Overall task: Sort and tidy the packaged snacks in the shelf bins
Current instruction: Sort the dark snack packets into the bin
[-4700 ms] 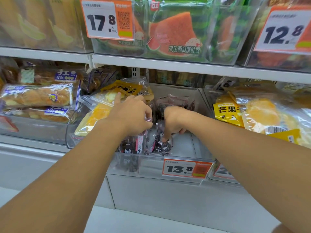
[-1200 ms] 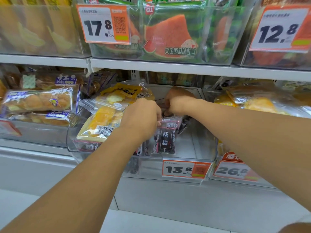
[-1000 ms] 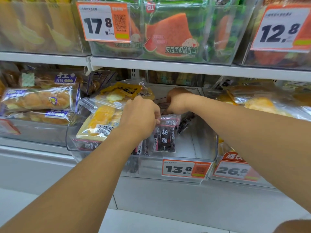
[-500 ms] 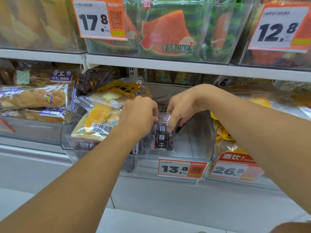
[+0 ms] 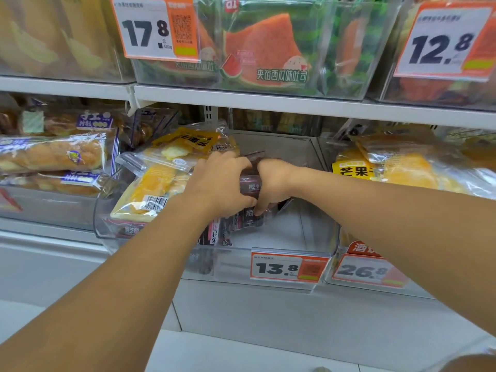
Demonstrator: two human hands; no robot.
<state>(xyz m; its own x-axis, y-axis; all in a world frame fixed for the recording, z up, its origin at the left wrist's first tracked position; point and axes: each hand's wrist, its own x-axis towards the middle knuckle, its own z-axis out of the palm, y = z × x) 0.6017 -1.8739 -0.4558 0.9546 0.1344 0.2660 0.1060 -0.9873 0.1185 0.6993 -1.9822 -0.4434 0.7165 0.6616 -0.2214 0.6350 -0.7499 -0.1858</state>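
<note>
A clear plastic bin [image 5: 292,238] with a 13.8 price tag [image 5: 288,265] sits on the middle shelf. Dark plum snack packets [image 5: 249,186] stand upright in its left part. My left hand [image 5: 218,183] grips the stack from the left, fingers curled over the packet tops. My right hand [image 5: 271,183] grips the same stack from the right, fingertips down on the front packet's label [image 5: 248,220]. More dark packets [image 5: 212,234] lean against the bin's front wall below my left wrist.
Yellow bread packs [image 5: 158,183] lie piled on the bin's left side. Mango bread packs [image 5: 397,170] fill the bin to the right, long bread rolls [image 5: 53,154] the bin to the left. Watermelon toast packs [image 5: 263,47] sit in the upper shelf bin.
My right hand came forward from the back of the bin and closed on the upright dark packets beside my left hand. The two hands now squeeze the stack together.
</note>
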